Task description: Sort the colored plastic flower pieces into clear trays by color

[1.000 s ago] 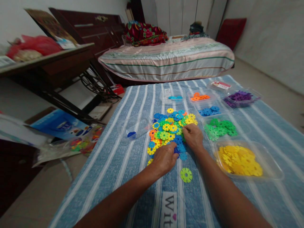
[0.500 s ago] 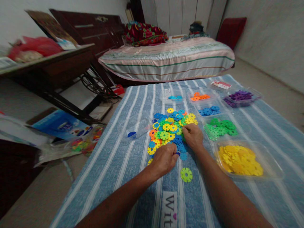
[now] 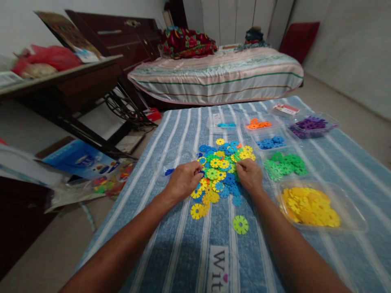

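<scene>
A loose pile of flat, flower-shaped discs [image 3: 221, 169] in yellow, green, blue and orange is spread at mid-cloth, between both hands.

Both hands rest on a mixed pile of coloured discs [image 3: 221, 167] at centre frame, on a blue striped cloth [image 3: 171, 228]. The left hand [image 3: 182, 182] sits at the pile's left edge, fingers curled, with a dark blue piece showing at its fingertips; whether it is pinched cannot be told. The right hand [image 3: 249, 176] lies on the pile's right side, fingers bent onto the discs. A single green disc [image 3: 240, 224] lies apart, below the pile. At right, clear trays hold sorted pieces: yellow [image 3: 310, 205], green [image 3: 285, 165], blue [image 3: 269, 143], orange [image 3: 257, 124], purple [image 3: 310, 124]. A bed [image 3: 214, 75] stands at upper centre.
</scene>
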A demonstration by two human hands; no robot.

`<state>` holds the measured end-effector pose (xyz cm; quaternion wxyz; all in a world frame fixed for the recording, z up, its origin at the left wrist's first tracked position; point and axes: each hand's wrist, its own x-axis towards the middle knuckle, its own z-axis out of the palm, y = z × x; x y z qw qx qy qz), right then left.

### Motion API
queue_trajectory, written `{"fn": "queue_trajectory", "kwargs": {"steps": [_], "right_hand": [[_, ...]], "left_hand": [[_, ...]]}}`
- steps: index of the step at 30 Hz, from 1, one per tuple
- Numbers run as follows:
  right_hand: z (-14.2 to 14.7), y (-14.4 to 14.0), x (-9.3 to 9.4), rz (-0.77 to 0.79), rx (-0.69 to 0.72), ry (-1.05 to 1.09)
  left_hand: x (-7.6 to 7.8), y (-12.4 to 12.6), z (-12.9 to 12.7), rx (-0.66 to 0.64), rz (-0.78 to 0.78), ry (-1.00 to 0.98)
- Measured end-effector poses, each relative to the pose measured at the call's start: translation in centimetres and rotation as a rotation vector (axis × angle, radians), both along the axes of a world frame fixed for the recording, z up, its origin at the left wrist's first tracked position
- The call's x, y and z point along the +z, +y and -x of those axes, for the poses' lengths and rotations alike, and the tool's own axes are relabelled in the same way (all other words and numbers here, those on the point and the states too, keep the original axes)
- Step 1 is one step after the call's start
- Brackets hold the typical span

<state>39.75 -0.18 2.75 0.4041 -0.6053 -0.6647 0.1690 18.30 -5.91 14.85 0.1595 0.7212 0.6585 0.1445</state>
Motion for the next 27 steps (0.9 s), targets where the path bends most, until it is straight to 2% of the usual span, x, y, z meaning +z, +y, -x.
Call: {"fn": "queue_trajectory", "kwargs": {"steps": [4,7,11,18,27], "right_hand": [[0.0,0.0,0.1,-0.006,-0.009,-0.006],[0.0,-0.1,0.1,-0.016,-0.008,0.000],[-0.1,0.0,0.1,-0.016,-0.005,-0.001],[-0.1,-0.1,0.1,-0.016,0.008,0.024],[0.0,-0.1,0.1,-0.014,0.003,0.024]], "left_hand": [[-0.1,1.2,2.2,0.002,0.044,0.196],[-0.6,1.4,2.8,-0.009,0.095,0.286],[-0.9,1.2,2.6,-0.015,0.164,0.336],[-0.9,1.2,2.3,-0.043,0.270,0.306],[-0.1,0.7,1.6,-0.097,0.367,0.475]]}}
